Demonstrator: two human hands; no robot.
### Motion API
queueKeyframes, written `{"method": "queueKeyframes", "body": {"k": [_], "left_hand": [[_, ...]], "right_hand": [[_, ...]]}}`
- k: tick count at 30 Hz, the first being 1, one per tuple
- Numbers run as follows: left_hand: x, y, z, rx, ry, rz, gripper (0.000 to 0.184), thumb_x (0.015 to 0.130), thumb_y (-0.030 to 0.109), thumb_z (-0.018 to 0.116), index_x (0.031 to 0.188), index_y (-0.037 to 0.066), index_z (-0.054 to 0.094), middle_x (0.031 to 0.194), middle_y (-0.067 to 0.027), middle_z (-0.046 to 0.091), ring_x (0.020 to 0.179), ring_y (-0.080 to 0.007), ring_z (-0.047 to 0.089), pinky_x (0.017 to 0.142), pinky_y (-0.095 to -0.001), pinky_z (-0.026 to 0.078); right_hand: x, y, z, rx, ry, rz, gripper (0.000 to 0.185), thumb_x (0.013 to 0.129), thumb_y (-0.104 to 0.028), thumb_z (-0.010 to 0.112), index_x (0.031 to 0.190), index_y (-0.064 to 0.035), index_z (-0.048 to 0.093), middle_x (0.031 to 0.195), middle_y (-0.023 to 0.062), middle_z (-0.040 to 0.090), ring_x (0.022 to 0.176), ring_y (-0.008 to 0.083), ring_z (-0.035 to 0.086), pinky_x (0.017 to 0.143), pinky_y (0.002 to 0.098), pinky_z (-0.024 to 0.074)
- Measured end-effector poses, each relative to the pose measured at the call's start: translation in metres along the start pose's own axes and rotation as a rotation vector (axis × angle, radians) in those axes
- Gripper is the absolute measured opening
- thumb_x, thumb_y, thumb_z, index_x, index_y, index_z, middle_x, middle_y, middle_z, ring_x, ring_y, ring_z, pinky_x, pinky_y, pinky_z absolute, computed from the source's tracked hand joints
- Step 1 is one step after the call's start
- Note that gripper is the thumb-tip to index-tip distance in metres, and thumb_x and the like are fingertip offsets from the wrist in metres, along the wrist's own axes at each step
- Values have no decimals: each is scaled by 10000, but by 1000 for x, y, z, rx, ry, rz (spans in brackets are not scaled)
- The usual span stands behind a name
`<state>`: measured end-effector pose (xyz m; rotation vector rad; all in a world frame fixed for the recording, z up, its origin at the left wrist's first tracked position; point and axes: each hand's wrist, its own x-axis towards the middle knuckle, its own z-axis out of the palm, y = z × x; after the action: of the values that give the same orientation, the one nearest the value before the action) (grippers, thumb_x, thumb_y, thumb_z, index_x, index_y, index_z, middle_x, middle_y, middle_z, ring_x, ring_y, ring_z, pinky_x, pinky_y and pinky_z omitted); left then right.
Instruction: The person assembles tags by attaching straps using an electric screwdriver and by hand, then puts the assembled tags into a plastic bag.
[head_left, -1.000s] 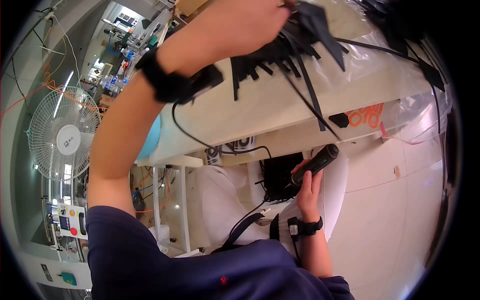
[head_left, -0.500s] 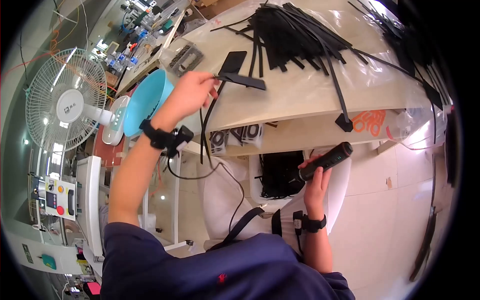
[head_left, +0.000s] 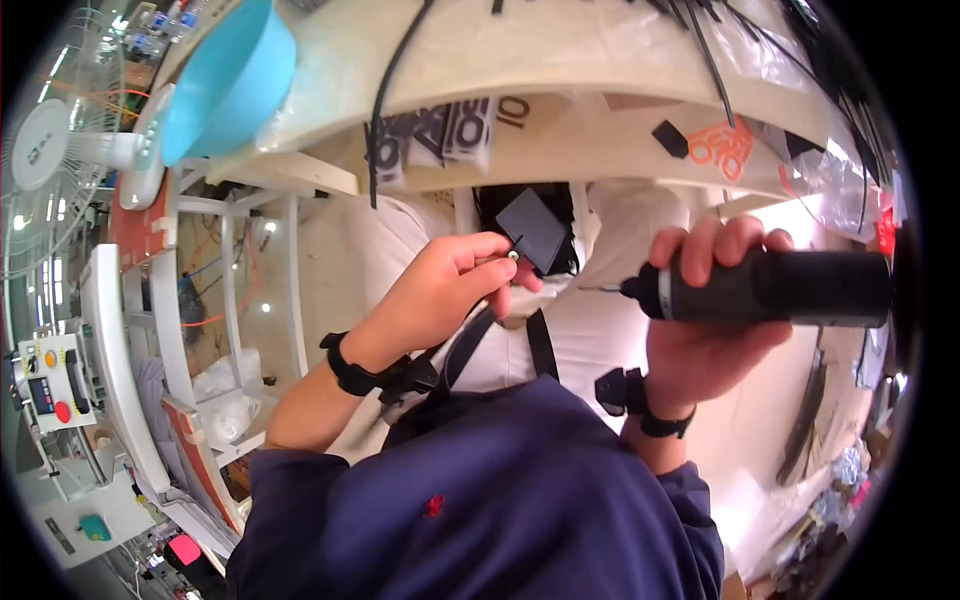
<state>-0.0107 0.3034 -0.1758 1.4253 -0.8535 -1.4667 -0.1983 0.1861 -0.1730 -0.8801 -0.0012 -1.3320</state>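
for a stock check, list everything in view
flat piece: 1, dark grey, in left hand
handheld tool: 1, black, in right hand
table: 1, beige, top
strips: several, black, across table
basin: 1, blue, upper left
fan: 1, white, far left
control box: 1, white, left edge
shelf: 1, beige, under table
bagged parts: several, black and white, on shelf
ring shapes: several, orange, shelf's right
clutter: uncounted, mixed, lower right
wristbands: 2, black, on wrists
shirt: 1, dark blue, bottom
left hand: 1, bare, centre
right hand: 1, bare, right
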Motion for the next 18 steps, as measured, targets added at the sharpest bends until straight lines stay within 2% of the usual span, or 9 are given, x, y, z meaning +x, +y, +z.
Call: {"method": "queueKeyframes", "body": {"k": [5, 7, 9, 11, 18], "left_hand": [[-11, -16, 21, -148, 95, 53, 229, 998, 113, 483, 1106, -64, 580, 967, -160, 692, 826, -151, 649, 766, -279, 505], [-14, -16, 23, -285, 94, 69, 183, 982, 84, 508, 1108, -37, 560, 1015, -129, 700, 718, -105, 627, 702, -250, 499], [-15, -20, 21, -278, 111, 65, 170, 980, 80, 510, 1096, -40, 546, 1004, -132, 703, 738, -110, 644, 696, -254, 501], [-17, -20, 18, -183, 74, 14, 218, 990, 116, 529, 1130, -50, 524, 995, -161, 713, 805, -155, 679, 758, -260, 508], [-17, -26, 21, -231, 119, 46, 210, 979, 99, 553, 1105, -69, 532, 1018, -157, 715, 851, -183, 709, 786, -280, 535]], "right_hand": [[-18, 33, 8, -47, -106, 41, 617, 920, -574, 574, 1336, -140, 438, 1056, 75, 458, 870, 219, 481, 786, 468, 446], [-24, 43, 10, -130, -42, 4, 658, 919, -599, 555, 1339, -117, 400, 1045, 97, 501, 854, 229, 544, 767, 468, 486], [-26, 46, 10, -138, -59, 3, 669, 913, -602, 561, 1340, -115, 395, 1045, 99, 501, 850, 231, 548, 767, 471, 493], [-27, 48, 10, -185, -81, -45, 671, 906, -603, 572, 1332, -116, 395, 1047, 102, 501, 841, 237, 554, 756, 470, 500], [-28, 50, 11, -220, -115, -65, 660, 903, -606, 571, 1313, -121, 391, 1045, 106, 498, 831, 238, 558, 746, 472, 506]]}}
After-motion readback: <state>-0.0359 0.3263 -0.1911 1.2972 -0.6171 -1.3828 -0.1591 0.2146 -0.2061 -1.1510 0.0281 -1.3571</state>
